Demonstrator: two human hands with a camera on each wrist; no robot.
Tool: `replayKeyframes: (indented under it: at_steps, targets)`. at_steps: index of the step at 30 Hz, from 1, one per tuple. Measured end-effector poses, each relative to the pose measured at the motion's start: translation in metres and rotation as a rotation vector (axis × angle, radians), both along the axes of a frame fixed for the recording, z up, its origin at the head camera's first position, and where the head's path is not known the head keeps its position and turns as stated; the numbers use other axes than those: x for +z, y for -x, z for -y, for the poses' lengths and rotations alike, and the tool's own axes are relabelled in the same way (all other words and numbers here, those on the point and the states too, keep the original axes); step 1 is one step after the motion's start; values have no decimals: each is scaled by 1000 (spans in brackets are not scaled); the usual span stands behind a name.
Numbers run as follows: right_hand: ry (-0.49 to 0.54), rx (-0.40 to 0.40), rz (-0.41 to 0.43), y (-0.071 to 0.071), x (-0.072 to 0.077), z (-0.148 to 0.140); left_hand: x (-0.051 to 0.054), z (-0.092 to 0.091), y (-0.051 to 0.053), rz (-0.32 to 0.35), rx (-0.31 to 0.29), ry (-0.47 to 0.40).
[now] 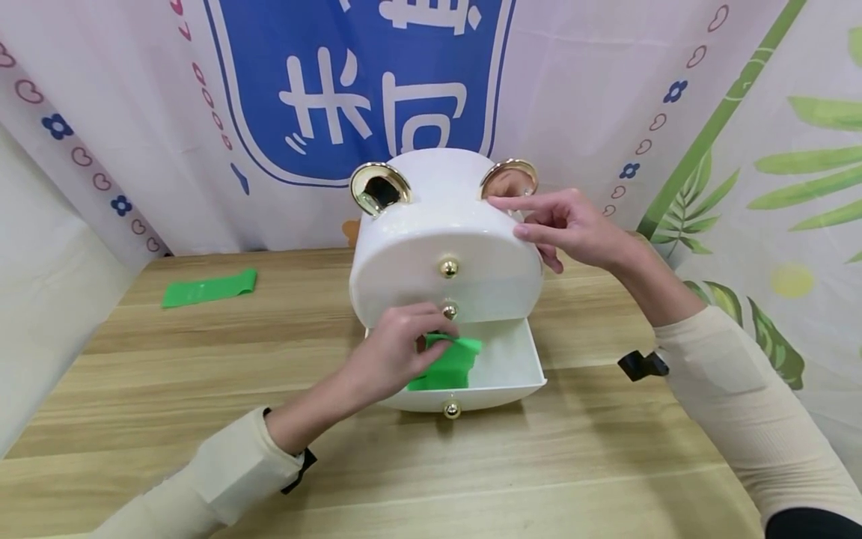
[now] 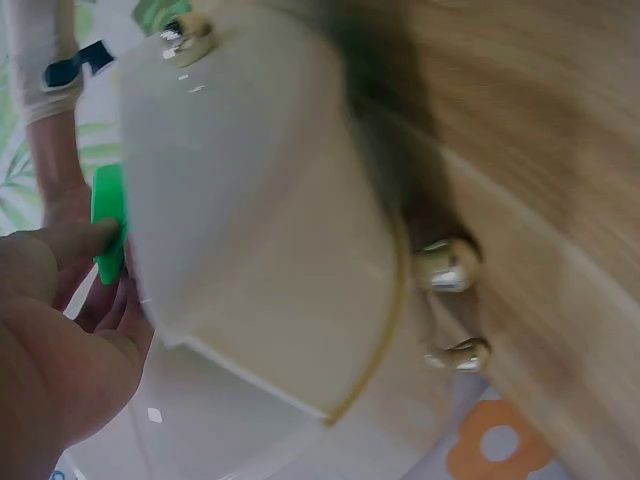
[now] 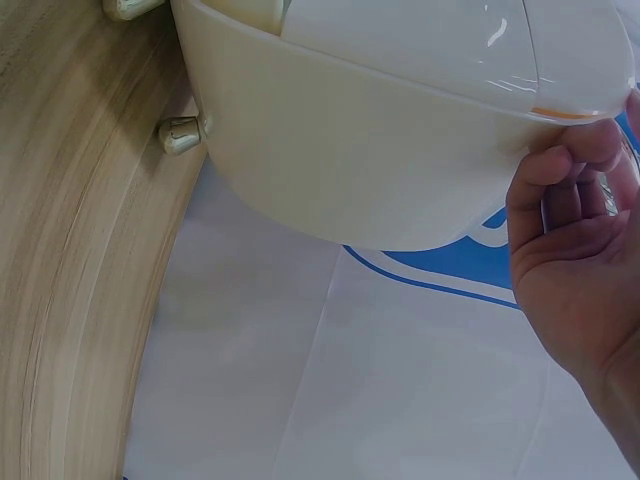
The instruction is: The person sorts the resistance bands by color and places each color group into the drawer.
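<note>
A white storage box [image 1: 404, 262] with gold round ears and gold ball knobs stands on the wooden table. Its bottom drawer [image 1: 508, 359] is pulled out toward me. Over that drawer my left hand [image 1: 397, 348] pinches a flat green elastic band [image 1: 453, 367] between thumb and fingers; part of the band hangs down inside the drawer. The left wrist view shows the pinched green band edge-on beside the drawer front. My right hand [image 1: 572, 224] rests on the box's upper right side, index finger near the right ear [image 1: 509, 180] and thumb lower down.
Another green band [image 1: 210, 288] lies flat on the table [image 1: 202, 374] at the left. A printed curtain [image 1: 572, 90] hangs right behind the box. Gold feet [image 3: 180, 135] under the box show in the right wrist view.
</note>
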State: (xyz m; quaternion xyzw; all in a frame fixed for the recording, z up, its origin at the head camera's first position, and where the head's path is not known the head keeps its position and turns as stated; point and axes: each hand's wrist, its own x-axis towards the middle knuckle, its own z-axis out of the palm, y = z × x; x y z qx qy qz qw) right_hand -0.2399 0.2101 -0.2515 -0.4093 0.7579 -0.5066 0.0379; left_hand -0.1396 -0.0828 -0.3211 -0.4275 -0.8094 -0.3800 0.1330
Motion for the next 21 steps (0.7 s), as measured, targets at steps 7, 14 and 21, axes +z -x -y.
replayKeyframes:
  at_steps: [7, 14, 21]
  targets:
    - [-1, 5, -1, 0, 0, 0, -8, -1, 3, -33, 57, 2]
    - [-4, 2, 3, -1, 0, 0, -11, -3, 6, -95, 111, 63]
    - [-1, 3, 8, -1, -1, 0, -22, -1, 11, -441, 148, 230]
